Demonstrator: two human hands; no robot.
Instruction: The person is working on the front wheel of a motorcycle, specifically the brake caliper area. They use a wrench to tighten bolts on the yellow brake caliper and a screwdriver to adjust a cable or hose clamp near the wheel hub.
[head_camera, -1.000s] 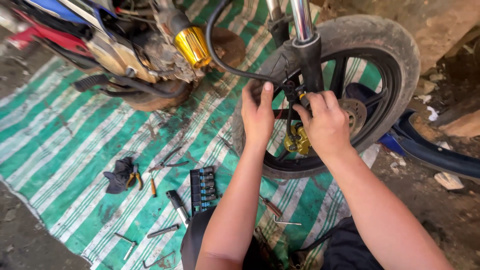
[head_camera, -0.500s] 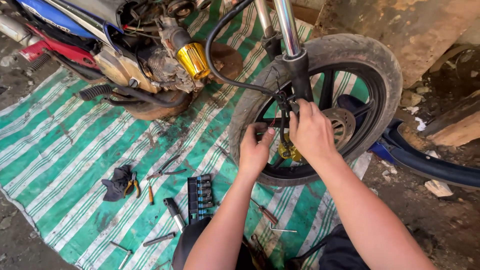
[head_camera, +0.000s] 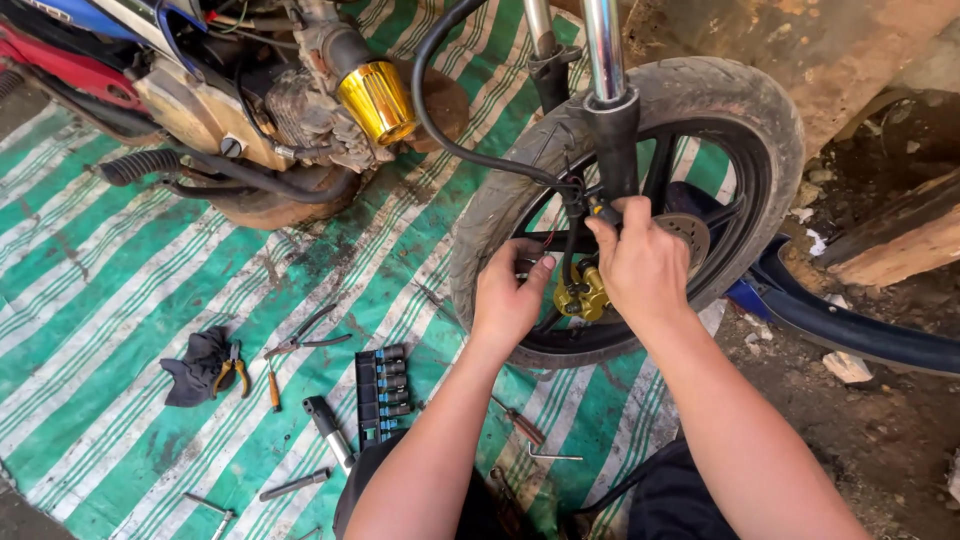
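both hands work inside the front wheel (head_camera: 640, 120) of a motorcycle, hemmed by spokes and the fork leg (head_camera: 612, 130). left hand (head_camera: 508, 295) has its fingers curled on the rim side beside the gold brake caliper (head_camera: 580, 292); right hand (head_camera: 640, 265) has its fingers pinched narrow at the hose fitting above it. socket rail (head_camera: 383, 395) lies on the green striped tarp (head_camera: 110, 290), sockets seated. since earlier, the left hand has dropped lower.
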